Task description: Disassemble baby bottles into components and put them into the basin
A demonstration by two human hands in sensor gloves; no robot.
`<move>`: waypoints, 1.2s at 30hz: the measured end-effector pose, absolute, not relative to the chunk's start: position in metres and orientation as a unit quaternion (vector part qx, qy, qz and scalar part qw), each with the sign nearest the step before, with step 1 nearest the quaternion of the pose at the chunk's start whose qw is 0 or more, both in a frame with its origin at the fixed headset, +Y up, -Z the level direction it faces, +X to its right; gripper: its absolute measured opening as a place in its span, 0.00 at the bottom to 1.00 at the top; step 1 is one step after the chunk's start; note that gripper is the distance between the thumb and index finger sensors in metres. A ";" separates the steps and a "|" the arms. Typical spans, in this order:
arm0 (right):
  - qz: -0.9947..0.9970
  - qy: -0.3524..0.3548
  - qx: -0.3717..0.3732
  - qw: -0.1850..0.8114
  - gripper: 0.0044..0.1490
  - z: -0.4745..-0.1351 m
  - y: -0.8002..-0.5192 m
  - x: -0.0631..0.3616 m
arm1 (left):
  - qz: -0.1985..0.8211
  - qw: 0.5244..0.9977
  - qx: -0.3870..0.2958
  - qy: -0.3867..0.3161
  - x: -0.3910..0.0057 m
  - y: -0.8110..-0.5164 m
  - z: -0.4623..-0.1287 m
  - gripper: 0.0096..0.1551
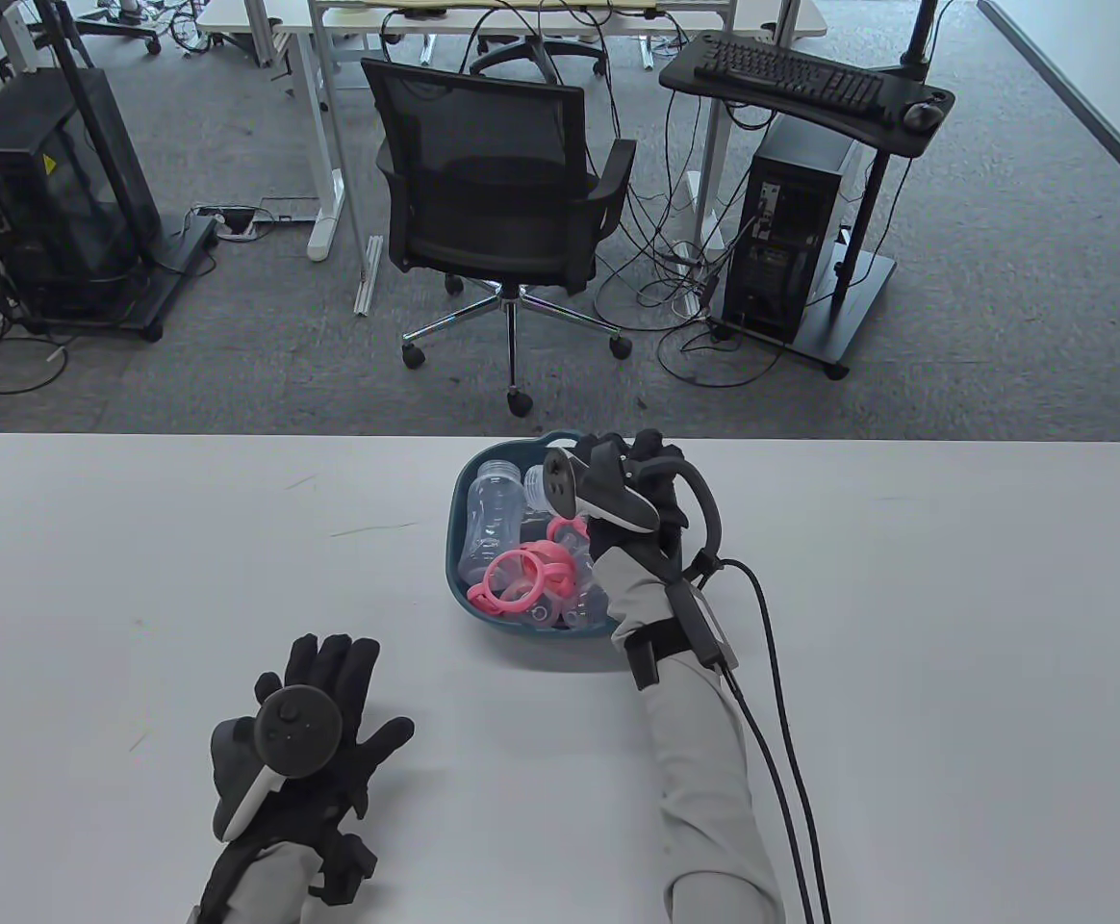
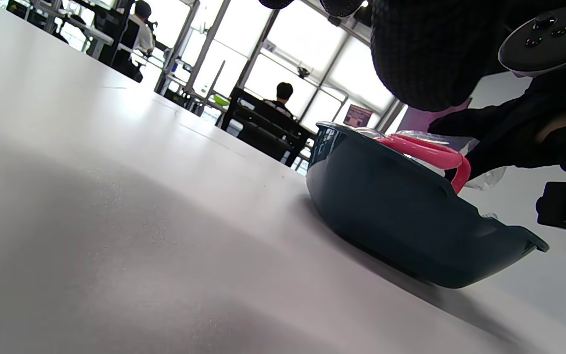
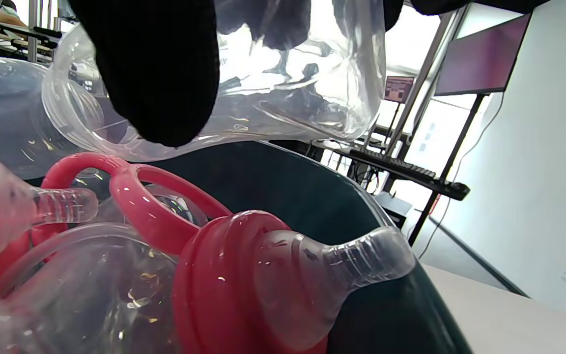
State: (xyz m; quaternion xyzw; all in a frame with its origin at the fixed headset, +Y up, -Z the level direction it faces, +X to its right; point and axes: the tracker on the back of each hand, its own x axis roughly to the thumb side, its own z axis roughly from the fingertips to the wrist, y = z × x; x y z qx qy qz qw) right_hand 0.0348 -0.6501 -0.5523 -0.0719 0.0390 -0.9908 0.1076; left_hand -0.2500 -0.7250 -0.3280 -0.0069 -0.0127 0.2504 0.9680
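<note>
A dark teal basin (image 1: pixel 459 577) sits at the table's far middle. Inside lie a clear bottle body (image 1: pixel 486 515), a pink handle ring (image 1: pixel 520 576) and a pink collar with a clear nipple (image 3: pixel 273 275). My right hand (image 1: pixel 651 462) hovers over the basin's far right side. In the right wrist view its fingers (image 3: pixel 155 73) curl round a second clear bottle body (image 3: pixel 293 83), held just above the basin's contents. My left hand (image 1: pixel 339 674) lies flat on the table, to the left of the basin and nearer me, holding nothing.
The white table (image 1: pixel 906 626) stretches wide on both sides of the basin. Two cables (image 1: pixel 772 674) trail from my right wrist toward the near edge. Beyond the far edge stand an office chair (image 1: pixel 502 192) and a computer cart (image 1: pixel 791 231).
</note>
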 end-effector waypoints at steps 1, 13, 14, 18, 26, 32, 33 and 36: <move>-0.991 0.037 -0.072 0.102 0.57 -0.554 -0.652 0.035 | 0.250 0.968 -0.008 -0.013 -0.250 -0.725 -0.328 0.51; -0.992 0.049 -0.100 0.065 0.50 -0.546 -0.649 0.043 | 0.250 0.968 -0.017 -0.007 -0.251 -0.729 -0.329 0.51; -0.991 0.053 -0.102 0.062 0.50 -0.543 -0.646 0.045 | 0.249 0.968 -0.019 -0.007 -0.251 -0.729 -0.329 0.51; -0.991 0.067 -0.107 0.044 0.48 -0.530 -0.633 0.054 | 0.245 0.969 -0.019 -0.010 -0.249 -0.730 -0.329 0.51; -0.987 0.110 -0.115 -0.035 0.46 -0.476 -0.616 0.093 | 0.248 0.968 -0.021 -0.002 -0.252 -0.731 -0.330 0.51; -0.983 0.128 -0.107 -0.081 0.45 -0.430 -0.617 0.128 | 0.246 0.969 -0.024 0.000 -0.252 -0.732 -0.330 0.51; -0.982 0.130 -0.105 -0.092 0.45 -0.420 -0.617 0.135 | 0.244 0.969 -0.025 -0.001 -0.252 -0.732 -0.330 0.51; -0.980 0.137 -0.103 -0.100 0.44 -0.396 -0.621 0.149 | 0.243 0.970 -0.024 -0.002 -0.252 -0.733 -0.331 0.51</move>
